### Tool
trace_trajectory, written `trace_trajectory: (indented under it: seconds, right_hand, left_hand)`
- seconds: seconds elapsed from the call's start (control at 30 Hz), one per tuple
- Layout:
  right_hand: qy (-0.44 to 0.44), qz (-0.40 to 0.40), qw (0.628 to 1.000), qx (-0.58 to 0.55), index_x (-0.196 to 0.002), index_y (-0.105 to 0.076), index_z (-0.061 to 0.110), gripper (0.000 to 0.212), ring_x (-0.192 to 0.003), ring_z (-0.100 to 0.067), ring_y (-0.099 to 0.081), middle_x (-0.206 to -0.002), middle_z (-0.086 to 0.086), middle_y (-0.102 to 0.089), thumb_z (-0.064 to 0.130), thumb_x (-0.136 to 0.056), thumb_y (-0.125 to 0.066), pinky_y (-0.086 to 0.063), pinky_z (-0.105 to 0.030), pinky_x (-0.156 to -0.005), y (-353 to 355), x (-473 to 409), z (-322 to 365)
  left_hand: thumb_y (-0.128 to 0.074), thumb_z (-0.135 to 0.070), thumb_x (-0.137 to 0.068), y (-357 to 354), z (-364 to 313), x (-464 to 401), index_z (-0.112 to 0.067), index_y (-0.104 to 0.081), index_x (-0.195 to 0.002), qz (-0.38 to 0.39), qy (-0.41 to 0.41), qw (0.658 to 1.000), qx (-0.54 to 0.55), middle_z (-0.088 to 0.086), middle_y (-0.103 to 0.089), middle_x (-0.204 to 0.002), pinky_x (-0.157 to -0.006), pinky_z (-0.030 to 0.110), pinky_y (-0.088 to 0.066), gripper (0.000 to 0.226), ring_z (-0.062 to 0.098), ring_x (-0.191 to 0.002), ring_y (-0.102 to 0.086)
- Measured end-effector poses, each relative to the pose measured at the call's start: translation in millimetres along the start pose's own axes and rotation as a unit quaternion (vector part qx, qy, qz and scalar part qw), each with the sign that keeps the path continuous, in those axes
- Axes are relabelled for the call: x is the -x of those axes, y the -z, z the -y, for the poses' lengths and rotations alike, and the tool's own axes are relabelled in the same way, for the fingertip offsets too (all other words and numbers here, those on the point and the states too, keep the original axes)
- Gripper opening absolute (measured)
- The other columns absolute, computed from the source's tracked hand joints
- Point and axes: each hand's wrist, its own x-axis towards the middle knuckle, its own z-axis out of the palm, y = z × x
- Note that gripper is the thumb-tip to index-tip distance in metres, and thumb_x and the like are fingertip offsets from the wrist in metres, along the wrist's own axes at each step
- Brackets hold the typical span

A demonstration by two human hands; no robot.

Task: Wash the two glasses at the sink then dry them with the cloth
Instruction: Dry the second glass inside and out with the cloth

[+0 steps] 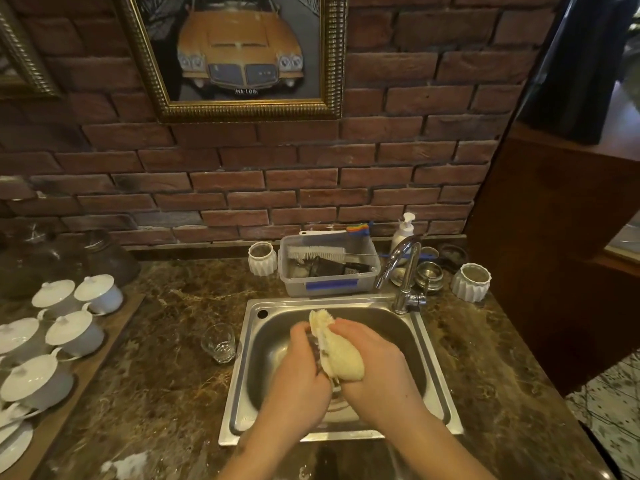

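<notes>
Over the steel sink (429,344), I watch both hands work one glass (317,353), almost hidden between them: the left hand (298,372) curled round it, the right hand (372,362) gripping the yellow cloth (341,355) pressed against it. The second glass (219,342) stands on the counter (166,375), just beside the basin's rim. The risk, as I judge it: wet glass slipping and striking steel, or an elbow knocking the other over.

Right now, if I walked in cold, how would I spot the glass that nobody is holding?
Find the steel sink set in the marbled counter. Just off its left rim, on the counter, stands a small clear glass, upright. It lies between the sink and a board of white lidded cups, and it alone there is see-through.
</notes>
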Motion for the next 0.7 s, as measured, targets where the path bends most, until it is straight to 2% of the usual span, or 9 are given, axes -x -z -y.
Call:
trace_trajectory:
  seconds: [0.1, 0.17, 0.23, 0.3, 0.37, 0.43, 0.53, 0.6, 0.7]
  right_hand:
    - [-0.087, 0.051, 0.991, -0.087, -0.132, -0.060, 0.039, 0.058, -0.104, 0.000, -0.066, -0.115, 0.017, -0.071, 0.017, -0.079, -0.072, -0.057, -0.032, -0.092, 8.5, -10.3, 12.4]
    - [-0.133, 0.045, 0.972, -0.188, -0.114, -0.070, 0.034, 0.036, -0.090, -0.002, -0.071, -0.098, 0.013, -0.076, 0.017, -0.083, -0.074, -0.061, -0.031, -0.082, 11.3, -12.3, 22.0]
    - [-0.185, 0.023, 0.922, -0.338, -0.102, -0.076, 0.024, 0.026, -0.084, -0.007, -0.074, -0.092, 0.006, -0.079, 0.004, -0.085, -0.071, -0.060, -0.023, -0.071, 3.2, -8.6, 30.8]
    - [-0.206, -0.036, 0.884, -0.418, -0.099, -0.077, 0.020, 0.030, -0.088, -0.009, -0.075, -0.092, 0.006, -0.080, -0.005, -0.086, -0.068, -0.055, -0.016, -0.068, -7.8, -2.7, 35.2]
    - [-0.170, -0.104, 0.906, -0.373, -0.096, -0.077, 0.027, 0.037, -0.087, -0.003, -0.073, -0.090, 0.014, -0.079, -0.008, -0.085, -0.067, -0.053, -0.014, -0.071, -12.0, -0.1, 28.2]
    - [-0.072, -0.156, 0.954, -0.244, -0.104, -0.074, 0.033, 0.045, -0.089, 0.006, -0.070, -0.092, 0.024, -0.076, -0.006, -0.084, -0.070, -0.051, -0.009, -0.074, -7.8, 1.3, 15.6]
    - [0.095, -0.171, 0.981, -0.015, -0.131, -0.067, 0.023, 0.070, -0.121, -0.001, -0.062, -0.128, 0.011, -0.070, -0.001, -0.069, -0.087, -0.053, -0.019, -0.097, -4.1, 4.1, -9.3]
    - [0.157, -0.146, 0.973, 0.083, -0.133, -0.066, 0.019, 0.079, -0.129, -0.013, -0.058, -0.139, 0.000, -0.063, 0.006, -0.060, -0.093, -0.053, -0.030, -0.101, -2.8, 3.5, -17.7]
    - [0.123, -0.157, 0.980, -0.004, -0.135, -0.064, 0.022, 0.074, -0.128, -0.007, -0.059, -0.139, 0.009, -0.063, 0.009, -0.066, -0.087, -0.055, -0.025, -0.098, -0.4, 5.1, -7.4]
  left_hand:
    - [-0.055, -0.007, -0.101, -3.6, 3.1, 1.2, -0.036, -0.029, -0.127, -0.062, -0.021, 0.997, 0.041, -0.017, -0.062, -0.106, -0.066, 0.011, -0.050, 0.046, -0.009, -0.084, -0.064]
    - [-0.051, 0.005, -0.099, -6.3, -0.7, 4.4, -0.029, -0.037, -0.122, -0.146, -0.038, 0.982, 0.116, -0.008, -0.063, -0.103, -0.070, 0.018, -0.053, 0.043, -0.006, -0.086, -0.064]
    - [-0.048, 0.010, -0.098, -11.9, -7.0, 5.7, -0.027, -0.041, -0.119, -0.213, -0.049, 0.956, 0.193, -0.008, -0.065, -0.102, -0.075, 0.025, -0.056, 0.043, -0.002, -0.088, -0.066]
    - [-0.047, 0.007, -0.099, -17.8, -12.7, 7.1, -0.029, -0.043, -0.119, -0.230, -0.055, 0.943, 0.234, -0.014, -0.068, -0.101, -0.076, 0.016, -0.053, 0.041, -0.003, -0.093, -0.067]
    - [-0.049, -0.001, -0.099, -17.2, -12.1, 8.0, -0.033, -0.044, -0.125, -0.193, -0.066, 0.958, 0.201, -0.022, -0.070, -0.098, -0.076, 0.009, -0.050, 0.042, -0.008, -0.095, -0.067]
    - [-0.058, -0.010, -0.100, -9.8, -6.7, 7.5, -0.036, -0.046, -0.134, -0.122, -0.055, 0.987, 0.087, -0.024, -0.068, -0.093, -0.069, 0.007, -0.049, 0.044, -0.010, -0.086, -0.067]
    - [-0.060, -0.030, -0.099, -1.3, -3.1, 4.0, -0.032, -0.056, -0.121, -0.073, -0.035, 0.993, -0.087, -0.017, -0.069, -0.095, -0.076, 0.027, -0.056, 0.022, 0.005, -0.086, -0.067]
    - [-0.055, -0.031, -0.101, -3.7, -3.6, 2.2, -0.028, -0.058, -0.115, -0.072, -0.010, 0.994, -0.082, -0.011, -0.071, -0.103, -0.084, 0.040, -0.058, 0.015, 0.014, -0.096, -0.067]
    - [-0.051, -0.018, -0.105, -16.1, -1.0, 8.9, -0.026, -0.062, -0.121, -0.112, -0.013, 0.993, 0.036, -0.011, -0.073, -0.105, -0.084, 0.033, -0.056, 0.021, 0.007, -0.099, -0.068]
